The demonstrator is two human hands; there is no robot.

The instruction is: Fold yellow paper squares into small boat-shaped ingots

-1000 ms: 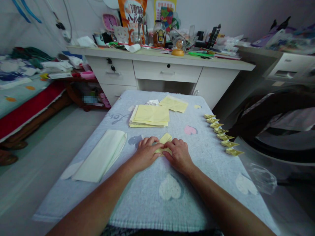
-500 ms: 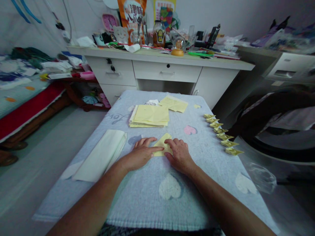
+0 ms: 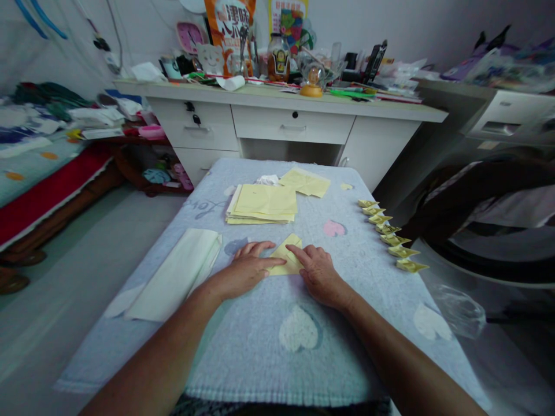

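Note:
A small folded sheet of yellow paper (image 3: 288, 252) lies flat on the cloth-covered table, its top coming to a blunt point. My left hand (image 3: 249, 268) rests on its left side, fingers spread, with the thumb laid across the paper. On the right side, my right hand (image 3: 319, 271) touches the paper with an outstretched index finger, the other fingers partly curled. Beyond them sits a stack of yellow paper (image 3: 266, 200), with more loose yellow sheets (image 3: 307, 181) behind it. Along the table's right edge stands a row of several folded paper boats (image 3: 392, 239).
A folded white cloth or paper bundle (image 3: 177, 276) lies left of my arm. Crumpled white tissue (image 3: 267, 180) is behind the stack. A cluttered white desk (image 3: 299, 107) borders the far edge, a front-loading washing machine (image 3: 498, 121) is at right, and a clear plastic bag (image 3: 462, 312) hangs there.
My right index finger has straightened over the paper, and my right thumb has drawn back from its lower edge. My left hand stays almost where it was.

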